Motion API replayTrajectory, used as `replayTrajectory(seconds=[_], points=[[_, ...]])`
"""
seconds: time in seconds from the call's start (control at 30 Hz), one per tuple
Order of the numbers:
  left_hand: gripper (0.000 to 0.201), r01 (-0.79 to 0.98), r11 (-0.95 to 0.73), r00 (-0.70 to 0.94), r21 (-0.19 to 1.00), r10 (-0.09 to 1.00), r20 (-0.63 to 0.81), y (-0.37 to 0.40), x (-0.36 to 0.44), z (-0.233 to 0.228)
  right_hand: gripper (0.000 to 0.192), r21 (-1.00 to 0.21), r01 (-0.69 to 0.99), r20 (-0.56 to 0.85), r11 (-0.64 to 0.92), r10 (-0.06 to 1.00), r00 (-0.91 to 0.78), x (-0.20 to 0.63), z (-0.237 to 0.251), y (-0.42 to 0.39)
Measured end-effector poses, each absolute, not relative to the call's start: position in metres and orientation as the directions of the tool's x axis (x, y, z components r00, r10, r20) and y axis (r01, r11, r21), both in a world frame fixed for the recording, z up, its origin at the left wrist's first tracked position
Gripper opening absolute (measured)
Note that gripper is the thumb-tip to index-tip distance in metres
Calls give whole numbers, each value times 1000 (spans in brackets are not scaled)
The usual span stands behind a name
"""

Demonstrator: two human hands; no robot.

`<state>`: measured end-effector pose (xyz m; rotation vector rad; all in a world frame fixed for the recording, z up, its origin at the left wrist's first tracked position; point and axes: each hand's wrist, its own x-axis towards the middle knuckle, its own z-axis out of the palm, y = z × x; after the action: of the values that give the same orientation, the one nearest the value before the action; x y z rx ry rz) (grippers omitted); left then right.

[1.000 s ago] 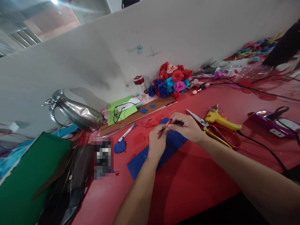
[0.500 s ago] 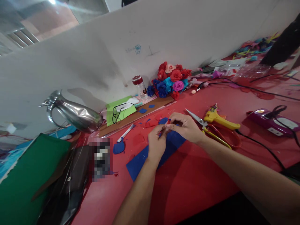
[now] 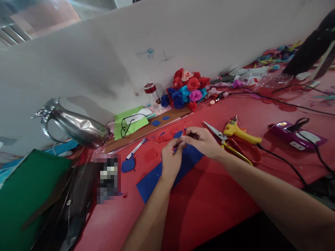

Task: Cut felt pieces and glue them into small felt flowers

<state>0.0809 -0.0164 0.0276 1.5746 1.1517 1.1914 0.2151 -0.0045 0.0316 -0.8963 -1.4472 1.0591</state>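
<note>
Above a blue sheet (image 3: 149, 184) on the red tabletop, my left hand (image 3: 171, 158) and my right hand (image 3: 204, 141) meet at the fingertips. Both are closed in a pinch. Whatever is between the fingers is too small and covered to name; a speck of blue shows by the right fingertips. Just beyond the hands lie a cut blue piece (image 3: 178, 134) and red scraps (image 3: 165, 136). To the right of my right hand are scissors (image 3: 214, 129) with their blades together and a yellow glue gun (image 3: 242, 132).
Left of the hands lie a white marker (image 3: 136, 149) and a blue cutout (image 3: 128, 164). A steel jug (image 3: 78, 123), glasses (image 3: 125, 127), a glass jar (image 3: 155, 97) and a bunch of handmade flowers (image 3: 193, 84) line the wall. A purple power box (image 3: 295, 136) with cables sits right.
My view has turned slightly, so the whole scene sits a little farther left. Both hands stay pinched together over the blue sheet, with only slight finger movement.
</note>
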Motion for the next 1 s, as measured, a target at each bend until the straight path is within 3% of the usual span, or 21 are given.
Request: replayTrajectory(seconds=[0.23,0.43,0.67,1.0], points=[[17,78,-188,109,979,978,179,-14,81,22,31,-938,39,337,345,932,-135,216,30,-6],[18,108,-211,115,971,973,199,-15,79,25,32,-867,161,464,471,882,-84,216,30,-8],[17,79,-207,75,975,977,202,-15,80,20,27,-906,105,402,410,911,-89,215,27,-6],[11,121,-265,28,957,964,263,-13,79,20,30,-879,132,453,458,889,-71,216,30,-7]])
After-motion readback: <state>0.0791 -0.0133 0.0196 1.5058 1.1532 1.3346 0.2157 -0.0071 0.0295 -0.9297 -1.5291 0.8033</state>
